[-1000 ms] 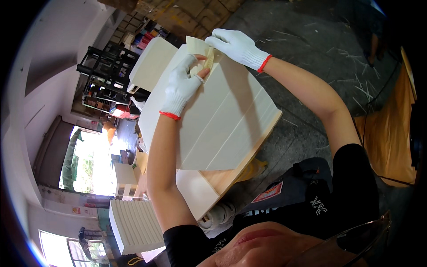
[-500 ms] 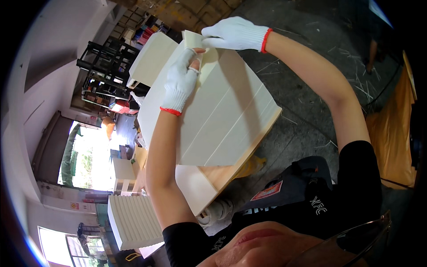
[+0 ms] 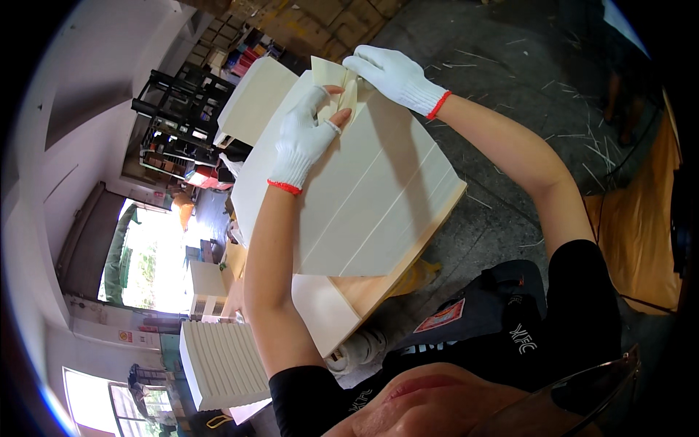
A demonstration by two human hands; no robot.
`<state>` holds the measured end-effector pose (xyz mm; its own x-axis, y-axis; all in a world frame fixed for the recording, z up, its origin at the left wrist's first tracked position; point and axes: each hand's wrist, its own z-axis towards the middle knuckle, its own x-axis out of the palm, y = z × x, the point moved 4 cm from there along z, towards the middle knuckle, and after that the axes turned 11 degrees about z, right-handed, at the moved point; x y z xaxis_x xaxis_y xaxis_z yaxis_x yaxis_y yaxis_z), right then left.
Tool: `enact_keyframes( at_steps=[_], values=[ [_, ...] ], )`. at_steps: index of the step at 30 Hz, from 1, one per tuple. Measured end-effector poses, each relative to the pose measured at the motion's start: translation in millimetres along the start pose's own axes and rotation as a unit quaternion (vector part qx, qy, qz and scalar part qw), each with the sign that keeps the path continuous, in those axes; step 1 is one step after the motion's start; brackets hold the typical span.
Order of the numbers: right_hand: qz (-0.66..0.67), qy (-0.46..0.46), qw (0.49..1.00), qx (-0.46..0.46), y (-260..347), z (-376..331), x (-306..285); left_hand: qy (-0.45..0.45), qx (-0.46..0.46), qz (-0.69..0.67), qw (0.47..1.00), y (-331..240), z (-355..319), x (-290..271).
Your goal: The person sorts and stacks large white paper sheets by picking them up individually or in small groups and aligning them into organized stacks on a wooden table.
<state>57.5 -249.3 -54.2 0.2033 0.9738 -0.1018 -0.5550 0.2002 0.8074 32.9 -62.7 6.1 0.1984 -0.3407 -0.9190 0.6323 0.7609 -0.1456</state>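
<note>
At far edge of panel [image 3: 349, 197], both gloved hands pinch a folded sheet [image 3: 336, 86] — left hand [image 3: 306, 138] below, right hand [image 3: 393, 73] above; mid-rub, likely sanding, next stroke needs steady pressure.

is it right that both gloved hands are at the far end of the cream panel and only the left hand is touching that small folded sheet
Not quite. In the head view both hands hold the small folded sheet: the left hand pinches its lower edge and the right hand grips its upper side. The rest stands: both wear white gloves and work at the far end of the cream panel.
</note>
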Motion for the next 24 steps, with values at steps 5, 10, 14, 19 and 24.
enact_keyframes(
  at_steps=[5, 10, 14, 19, 24],
  values=[
    [0.001, -0.008, 1.000, -0.008, -2.8, -1.0, -2.5, 0.007, -0.010, -0.010, 1.000, 0.3, 1.8, 2.9],
    [0.000, -0.014, 1.000, -0.024, -2.1, -0.2, -2.9, 0.017, -0.025, -0.012, 0.999, -4.6, -0.2, -0.5],
    [-0.019, 0.003, 1.000, -0.007, 2.1, 0.3, -1.6, -0.011, -0.007, -0.015, 1.000, -8.1, -2.2, -4.6],
    [-0.038, -0.004, 0.999, -0.024, -3.4, 2.3, -1.2, 0.006, -0.016, -0.010, 1.000, -12.6, -1.2, -6.7],
    [-0.028, -0.014, 0.999, -0.033, -4.6, 1.1, 1.4, 0.018, -0.008, 0.011, 1.000, -11.1, -1.5, -2.7]
  ],
)
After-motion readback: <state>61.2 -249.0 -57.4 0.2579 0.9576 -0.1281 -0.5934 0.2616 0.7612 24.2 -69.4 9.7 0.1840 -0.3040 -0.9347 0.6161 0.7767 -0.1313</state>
